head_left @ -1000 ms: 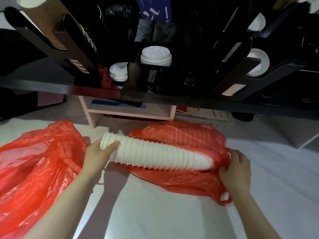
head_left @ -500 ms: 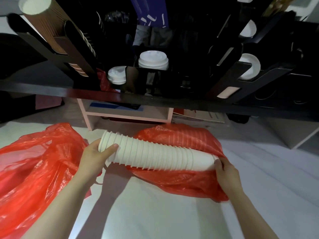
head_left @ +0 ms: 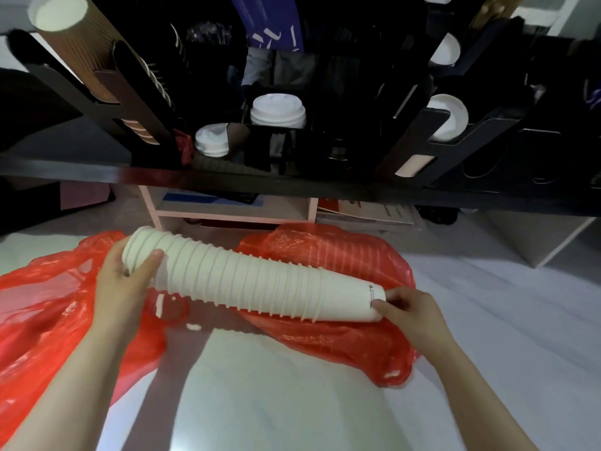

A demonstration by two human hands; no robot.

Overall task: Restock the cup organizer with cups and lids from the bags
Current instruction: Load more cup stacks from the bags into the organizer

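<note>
Two-handed hold: left grip [head_left: 126, 281] grasps cup stack [head_left: 253, 278] rim end, right grip [head_left: 409, 307] grasps base end, over red bag [head_left: 341, 340].

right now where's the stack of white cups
Head view, centre: the stack of white cups is held sideways, left hand at its rim end, right hand at its base, over the right red bag.

Dim upper half, bright foreground, arm shadows below, wide-angle edge bending, slight blur.

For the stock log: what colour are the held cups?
The cup stack is white; head view.
</note>
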